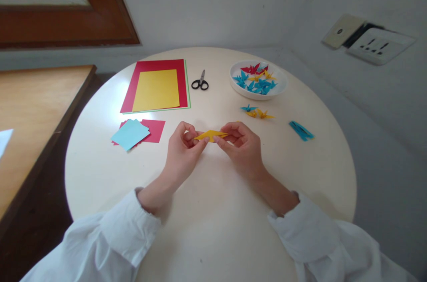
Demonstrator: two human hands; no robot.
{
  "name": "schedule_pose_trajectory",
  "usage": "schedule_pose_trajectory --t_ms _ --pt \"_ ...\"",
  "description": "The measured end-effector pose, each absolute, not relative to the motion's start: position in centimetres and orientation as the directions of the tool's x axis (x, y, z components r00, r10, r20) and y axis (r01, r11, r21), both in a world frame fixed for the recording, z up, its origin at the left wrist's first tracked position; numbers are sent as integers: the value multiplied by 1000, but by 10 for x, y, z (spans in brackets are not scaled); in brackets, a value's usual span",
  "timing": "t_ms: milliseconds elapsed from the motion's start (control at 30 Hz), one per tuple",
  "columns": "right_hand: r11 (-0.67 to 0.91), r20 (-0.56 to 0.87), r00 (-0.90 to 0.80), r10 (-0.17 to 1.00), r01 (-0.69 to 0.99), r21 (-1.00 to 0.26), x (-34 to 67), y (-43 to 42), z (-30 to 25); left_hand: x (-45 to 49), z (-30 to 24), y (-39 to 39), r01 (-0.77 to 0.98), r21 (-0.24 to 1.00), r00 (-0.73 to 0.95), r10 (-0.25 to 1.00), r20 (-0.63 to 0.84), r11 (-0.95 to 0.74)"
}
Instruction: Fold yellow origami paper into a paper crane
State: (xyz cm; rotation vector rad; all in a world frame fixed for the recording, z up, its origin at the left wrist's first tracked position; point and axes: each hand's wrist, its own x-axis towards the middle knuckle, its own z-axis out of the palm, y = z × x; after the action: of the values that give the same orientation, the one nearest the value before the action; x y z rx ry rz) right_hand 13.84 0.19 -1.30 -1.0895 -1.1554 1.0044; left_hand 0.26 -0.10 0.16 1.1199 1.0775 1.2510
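Note:
A small piece of folded yellow origami paper (212, 134) is held level above the near middle of the table, its pointed ends to left and right. My left hand (184, 145) pinches its left part between thumb and fingers. On the other side, my right hand (243, 147) pinches the right part the same way. Both thumbs press on the near edge, and some fingers are hidden behind the paper. Just beyond my right hand lie a small blue paper crane (248, 108) and two yellow paper cranes (263, 114).
A white dish (258, 95) holds several red, blue and yellow cranes. Black-handled scissors (200, 83) lie near large red and yellow sheets (156, 90). Small light-blue squares (130, 134) overlap pink squares (156, 130) at left. Folded blue strips (301, 130) rest at right on the round table (213, 228).

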Motion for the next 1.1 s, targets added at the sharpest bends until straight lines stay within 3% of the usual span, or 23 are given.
schedule_pose_trajectory --t_ms 300,667,1100 --pt "139 132 96 987 -71 -988 140 1 -9 2 6 -2 -129 990 97 994 -52 65" --pt "30 40 -36 999 -231 -973 141 2 -11 -2 4 -1 -262 953 107 986 -129 153" --pt "59 63 -15 998 -176 -983 143 4 -12 -1 8 -2 -240 956 93 984 -149 167"
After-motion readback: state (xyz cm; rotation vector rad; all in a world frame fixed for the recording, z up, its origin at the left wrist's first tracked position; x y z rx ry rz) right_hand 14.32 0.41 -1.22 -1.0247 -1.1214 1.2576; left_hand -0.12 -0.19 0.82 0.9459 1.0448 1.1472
